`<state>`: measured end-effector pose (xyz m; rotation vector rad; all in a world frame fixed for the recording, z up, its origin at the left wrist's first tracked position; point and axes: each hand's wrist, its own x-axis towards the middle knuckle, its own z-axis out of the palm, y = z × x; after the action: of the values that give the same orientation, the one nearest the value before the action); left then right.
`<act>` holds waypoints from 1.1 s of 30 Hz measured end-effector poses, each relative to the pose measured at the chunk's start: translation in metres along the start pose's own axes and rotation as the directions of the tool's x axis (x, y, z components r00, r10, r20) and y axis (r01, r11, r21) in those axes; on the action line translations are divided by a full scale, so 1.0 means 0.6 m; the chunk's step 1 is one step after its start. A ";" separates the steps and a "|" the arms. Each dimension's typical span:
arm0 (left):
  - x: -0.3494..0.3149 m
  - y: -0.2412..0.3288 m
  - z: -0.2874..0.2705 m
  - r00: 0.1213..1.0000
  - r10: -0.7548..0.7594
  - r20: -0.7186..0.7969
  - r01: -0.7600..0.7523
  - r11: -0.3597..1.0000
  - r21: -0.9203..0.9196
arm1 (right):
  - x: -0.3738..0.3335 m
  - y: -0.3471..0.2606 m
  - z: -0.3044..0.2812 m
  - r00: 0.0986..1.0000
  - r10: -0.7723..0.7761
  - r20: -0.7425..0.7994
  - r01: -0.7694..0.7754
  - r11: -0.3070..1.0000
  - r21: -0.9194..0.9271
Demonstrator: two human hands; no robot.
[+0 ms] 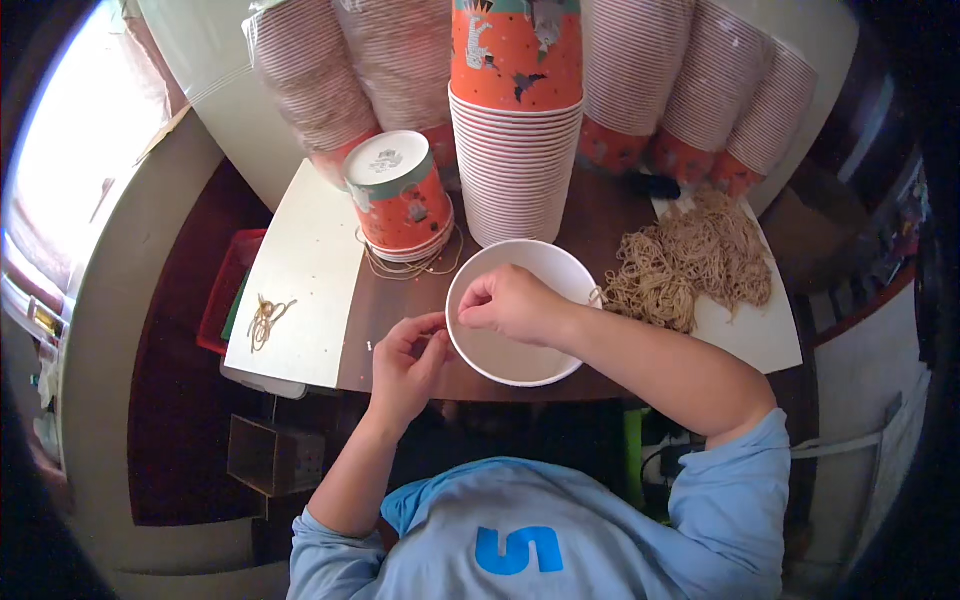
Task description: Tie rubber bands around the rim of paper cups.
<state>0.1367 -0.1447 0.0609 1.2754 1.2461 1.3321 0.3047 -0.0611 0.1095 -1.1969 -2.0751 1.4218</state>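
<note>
A white-lined paper bucket (520, 368) stands mouth up near the table's front edge. My right hand (515, 305) reaches over its right rim, with finger and thumb pinched inside the mouth; whatever they hold is hidden. Against the outside of its left wall is my left hand (405, 362), thumb and fingers drawn together near the rim. What sits between those fingertips is too small to name. A short loop of beige cord (597, 296) shows at the bucket's right rim, beside my right forearm.
Behind the bucket rises a tall stack of paper buckets (515, 165). A shorter upside-down stack (402, 205) sits left, ringed by cords (385, 268). A tangled cord pile (690, 255) lies right, a small cord bundle (265, 322) far left. Wrapped bucket stacks (640, 70) line the back.
</note>
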 end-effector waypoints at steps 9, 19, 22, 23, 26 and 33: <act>0.002 -0.008 -0.008 1.000 -0.017 -0.006 0.017 1.000 0.011 | 0.000 0.010 0.001 1.000 0.007 0.007 -0.008 0.999 0.034; 0.002 -0.008 -0.008 1.000 -0.006 -0.009 0.006 0.999 0.035 | 0.000 0.004 -0.001 0.999 0.031 0.011 -0.031 0.999 0.012; 0.003 -0.012 -0.009 1.000 0.021 -0.005 -0.020 0.999 0.030 | -0.004 -0.001 0.000 1.000 0.025 0.014 -0.025 1.000 0.012; 0.003 -0.013 -0.010 1.000 0.022 -0.007 -0.021 0.999 0.034 | -0.006 -0.005 0.000 1.000 0.009 0.008 -0.009 1.000 -0.010; 0.002 -0.013 -0.008 1.000 0.023 -0.008 -0.023 0.999 0.037 | -0.010 -0.011 -0.001 1.000 0.014 0.001 -0.014 0.999 -0.040; 0.003 -0.008 -0.009 0.997 0.076 0.007 -0.076 0.991 0.109 | 0.001 -0.002 0.007 1.000 0.004 -0.025 -0.005 1.000 -0.025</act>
<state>0.1308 -0.1428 0.0565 1.4135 1.2944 1.3301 0.3012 -0.0633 0.1087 -1.2234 -2.0807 1.3795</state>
